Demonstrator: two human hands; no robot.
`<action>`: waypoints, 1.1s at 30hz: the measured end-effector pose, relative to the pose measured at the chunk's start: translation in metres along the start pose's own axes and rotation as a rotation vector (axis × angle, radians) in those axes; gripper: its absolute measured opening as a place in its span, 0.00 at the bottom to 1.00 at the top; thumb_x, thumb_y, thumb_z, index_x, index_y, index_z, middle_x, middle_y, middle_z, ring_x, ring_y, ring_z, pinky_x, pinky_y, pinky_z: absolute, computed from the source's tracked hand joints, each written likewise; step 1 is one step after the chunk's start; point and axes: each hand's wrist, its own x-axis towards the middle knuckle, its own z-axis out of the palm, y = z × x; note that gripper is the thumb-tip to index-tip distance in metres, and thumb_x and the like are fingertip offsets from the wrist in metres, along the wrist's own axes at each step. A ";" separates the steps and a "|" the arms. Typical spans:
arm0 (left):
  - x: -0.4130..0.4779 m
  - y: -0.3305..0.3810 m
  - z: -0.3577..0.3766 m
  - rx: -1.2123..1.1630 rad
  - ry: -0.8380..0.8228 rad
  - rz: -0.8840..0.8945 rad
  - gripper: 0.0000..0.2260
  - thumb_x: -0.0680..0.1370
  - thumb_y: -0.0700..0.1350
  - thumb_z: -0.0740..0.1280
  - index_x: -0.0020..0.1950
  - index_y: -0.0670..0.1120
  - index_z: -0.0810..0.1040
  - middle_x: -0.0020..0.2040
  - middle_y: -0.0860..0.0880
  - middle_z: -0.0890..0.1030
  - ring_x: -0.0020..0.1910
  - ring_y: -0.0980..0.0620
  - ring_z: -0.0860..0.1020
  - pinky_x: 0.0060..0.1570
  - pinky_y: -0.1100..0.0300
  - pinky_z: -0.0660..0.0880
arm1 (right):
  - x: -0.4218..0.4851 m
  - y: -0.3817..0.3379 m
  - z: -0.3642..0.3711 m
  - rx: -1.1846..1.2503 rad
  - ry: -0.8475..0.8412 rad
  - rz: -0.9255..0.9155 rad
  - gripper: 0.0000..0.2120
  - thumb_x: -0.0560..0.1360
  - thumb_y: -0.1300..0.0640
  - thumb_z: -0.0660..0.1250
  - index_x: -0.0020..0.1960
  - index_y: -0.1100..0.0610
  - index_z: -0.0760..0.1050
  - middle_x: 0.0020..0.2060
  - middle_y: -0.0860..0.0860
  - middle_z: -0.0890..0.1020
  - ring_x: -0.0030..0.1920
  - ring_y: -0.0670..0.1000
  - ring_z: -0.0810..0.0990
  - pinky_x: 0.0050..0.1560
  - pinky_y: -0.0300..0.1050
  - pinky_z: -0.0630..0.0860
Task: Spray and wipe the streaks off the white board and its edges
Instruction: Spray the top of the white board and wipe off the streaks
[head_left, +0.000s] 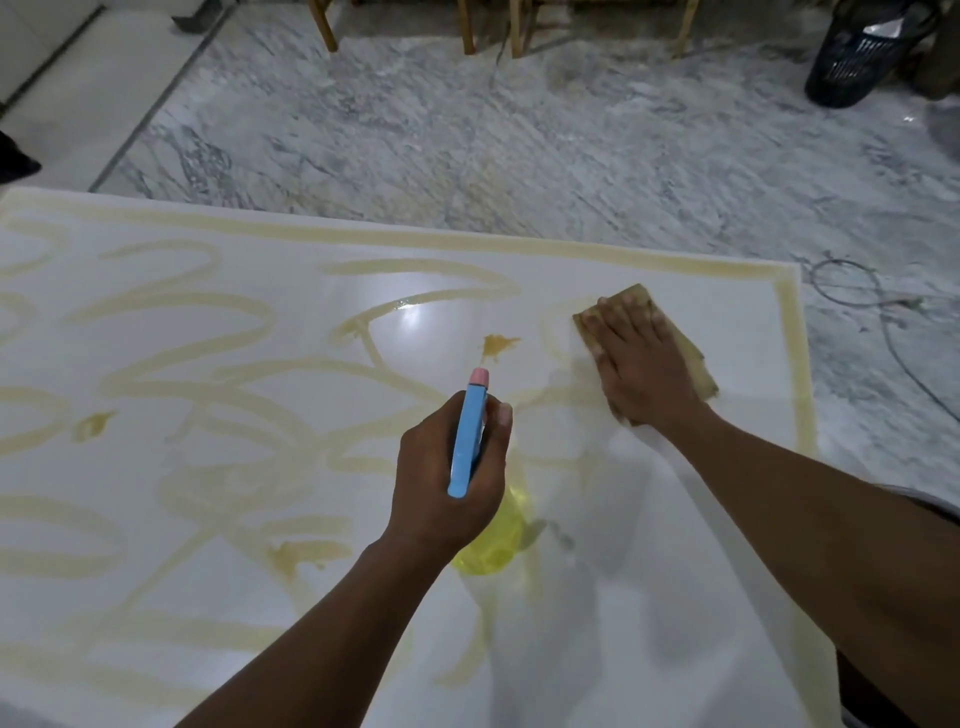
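A large white board (218, 519) lies flat, covered in looping yellowish-brown streaks (171, 374), with a streaked band along its far and right edges. My left hand (447, 478) grips a spray bottle (470, 441) with a blue head, pink nozzle and yellow body, held over the middle of the board. My right hand (639, 364) presses flat on a tan cloth (691, 358) near the board's far right corner. A small brown blot (498, 345) sits just ahead of the nozzle.
Grey marbled floor (519, 130) surrounds the board. Wooden chair legs (467, 26) stand at the far side. A black basket (857, 57) sits at the top right. A thin cable (883, 312) trails on the floor beyond the board's right edge.
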 end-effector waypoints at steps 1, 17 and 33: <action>-0.002 -0.001 -0.002 0.007 -0.001 -0.003 0.11 0.82 0.54 0.67 0.45 0.48 0.78 0.36 0.44 0.82 0.33 0.40 0.83 0.37 0.40 0.79 | -0.004 -0.007 0.003 -0.012 -0.003 -0.012 0.27 0.81 0.47 0.46 0.79 0.50 0.58 0.80 0.50 0.58 0.80 0.55 0.49 0.78 0.57 0.45; -0.072 -0.010 -0.081 -0.019 0.041 0.103 0.10 0.83 0.52 0.67 0.45 0.49 0.77 0.36 0.43 0.81 0.33 0.38 0.83 0.36 0.38 0.80 | -0.177 -0.164 0.060 0.036 0.033 -0.148 0.29 0.78 0.57 0.57 0.79 0.55 0.59 0.79 0.52 0.60 0.80 0.56 0.53 0.77 0.57 0.50; -0.175 -0.026 -0.195 -0.012 0.047 0.169 0.19 0.81 0.59 0.65 0.44 0.43 0.79 0.39 0.47 0.80 0.32 0.38 0.82 0.37 0.38 0.80 | -0.288 -0.284 -0.028 2.440 -0.143 0.811 0.33 0.75 0.34 0.62 0.67 0.60 0.76 0.51 0.59 0.82 0.45 0.59 0.83 0.43 0.51 0.81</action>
